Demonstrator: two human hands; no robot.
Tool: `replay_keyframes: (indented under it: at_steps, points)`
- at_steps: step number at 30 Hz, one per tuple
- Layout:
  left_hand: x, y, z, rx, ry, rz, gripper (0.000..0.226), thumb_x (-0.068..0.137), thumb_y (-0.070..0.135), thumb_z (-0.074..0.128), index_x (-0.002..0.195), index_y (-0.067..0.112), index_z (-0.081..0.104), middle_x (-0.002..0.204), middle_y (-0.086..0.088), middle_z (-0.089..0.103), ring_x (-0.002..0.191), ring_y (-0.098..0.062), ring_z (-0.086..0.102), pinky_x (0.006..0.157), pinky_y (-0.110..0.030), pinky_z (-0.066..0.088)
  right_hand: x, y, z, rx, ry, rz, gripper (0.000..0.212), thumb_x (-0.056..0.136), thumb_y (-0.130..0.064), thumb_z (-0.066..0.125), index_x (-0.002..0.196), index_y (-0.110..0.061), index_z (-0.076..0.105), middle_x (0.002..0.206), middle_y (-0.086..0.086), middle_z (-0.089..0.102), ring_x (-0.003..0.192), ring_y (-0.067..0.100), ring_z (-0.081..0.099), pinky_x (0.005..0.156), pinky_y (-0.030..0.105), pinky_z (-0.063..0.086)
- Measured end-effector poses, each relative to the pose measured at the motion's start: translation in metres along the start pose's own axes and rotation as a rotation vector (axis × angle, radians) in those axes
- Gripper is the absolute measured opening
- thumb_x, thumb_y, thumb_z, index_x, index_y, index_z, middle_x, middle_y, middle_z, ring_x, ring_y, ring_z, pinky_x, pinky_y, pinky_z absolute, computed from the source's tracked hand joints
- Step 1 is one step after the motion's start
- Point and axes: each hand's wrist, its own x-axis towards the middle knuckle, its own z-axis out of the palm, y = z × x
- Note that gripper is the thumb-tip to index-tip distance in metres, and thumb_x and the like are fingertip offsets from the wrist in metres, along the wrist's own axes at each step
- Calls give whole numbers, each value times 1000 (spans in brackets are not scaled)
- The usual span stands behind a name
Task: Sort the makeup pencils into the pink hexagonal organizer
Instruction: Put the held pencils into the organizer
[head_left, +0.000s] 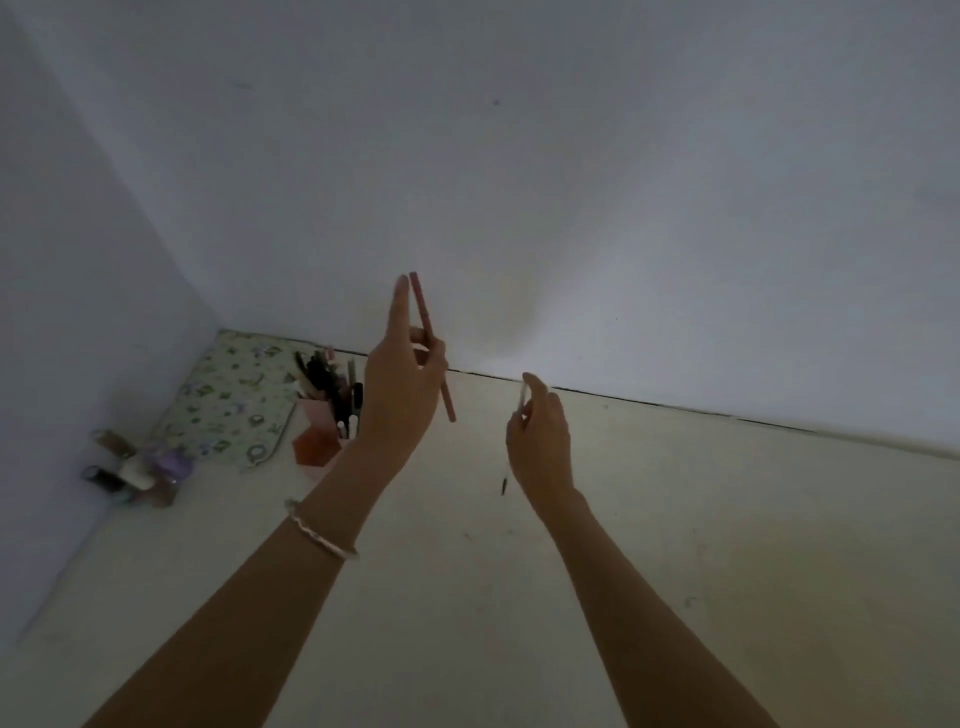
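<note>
The pink hexagonal plastic organizer (311, 441) is standing on the pale tabletop (675, 519), holding a bunch of dark makeup pencils (332, 384) upright; the left hand (402, 395) is covering its right edge. That hand is gripping a long reddish-pink pencil (422, 312) in the air, forefinger straight. The right hand (540, 441) is pinching a thin pale stick (523, 397), too blurred to identify. Small bottles (150, 467) are blurring together beside a floral cloth (234, 400).
</note>
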Motion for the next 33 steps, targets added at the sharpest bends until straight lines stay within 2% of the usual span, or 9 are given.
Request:
replay_keyframes:
  at_steps: [2, 11, 14, 16, 22, 26, 29, 31, 33]
  points:
    - [15, -3, -35, 4, 90, 81, 81, 95, 9, 58, 156, 32, 9, 90, 2, 62, 71, -8, 68, 64, -17, 58, 9, -33, -4, 185, 95, -74, 46, 95, -3, 48, 136, -22, 43, 107, 1, 53, 75, 9, 57, 67, 18, 48]
    - [18, -48, -84, 98, 142, 26, 71, 94, 12, 60, 144, 43, 20, 93, 0, 67, 72, -15, 71, 63, -31, 60, 10, -106, 5, 517, 239, -318, 43, 93, -2, 54, 130, -20, 40, 93, 4, 63, 82, 16, 62, 77, 18, 51]
    - [5, -68, -80, 289, 60, 112, 41, 93, 12, 61, 131, 24, 47, 98, -1, 67, 85, -21, 68, 76, -30, 54, 6, -108, 13, 557, 233, -330, 42, 94, -3, 54, 129, -21, 40, 93, 6, 64, 83, 19, 65, 78, 21, 52]
    - [-2, -81, -80, 546, 63, 291, 13, 90, 13, 65, 103, 8, 68, 106, -8, 68, 103, -30, 64, 90, -36, 47, 2, -110, 19, 589, 219, -330, 42, 93, -3, 55, 127, -24, 40, 93, 2, 63, 82, 22, 66, 78, 25, 55]
    - [4, -90, -96, 621, 318, 415, 24, 97, 15, 49, 92, 7, 71, 104, -9, 70, 104, -32, 61, 94, -42, 43, -7, -117, 44, 585, 116, -385, 41, 92, -6, 57, 123, -29, 40, 92, -4, 62, 81, 15, 66, 78, 24, 55]
    - [9, -85, -105, 552, 275, 350, 29, 97, 15, 42, 94, 4, 69, 102, -11, 69, 99, -33, 61, 93, -40, 42, -17, -112, 64, 375, -37, -455, 38, 93, -6, 56, 120, -29, 43, 98, -5, 61, 88, 12, 63, 82, 28, 54]
    - [5, -88, -108, 447, 300, 244, 27, 95, 14, 42, 101, 6, 67, 104, -9, 67, 100, -29, 59, 91, -39, 44, -25, -98, 78, 136, 14, -589, 23, 90, -10, 59, 112, -13, 63, 111, 5, 64, 104, 20, 59, 92, 34, 49]
    - [1, -96, -111, 363, 297, 82, 30, 88, 8, 45, 113, 9, 61, 111, -7, 63, 103, -27, 58, 90, -38, 46, -31, -84, 83, 132, 26, -489, 32, 86, -9, 56, 117, -12, 63, 123, 6, 56, 114, 18, 52, 99, 31, 43]
    - [-6, -108, -113, 362, 169, -223, 51, 79, 7, 56, 129, 12, 51, 125, -9, 55, 113, -29, 56, 92, -40, 46, -37, -68, 87, 212, -77, -267, 51, 81, -9, 56, 131, -17, 50, 126, 1, 50, 104, 12, 52, 87, 28, 48]
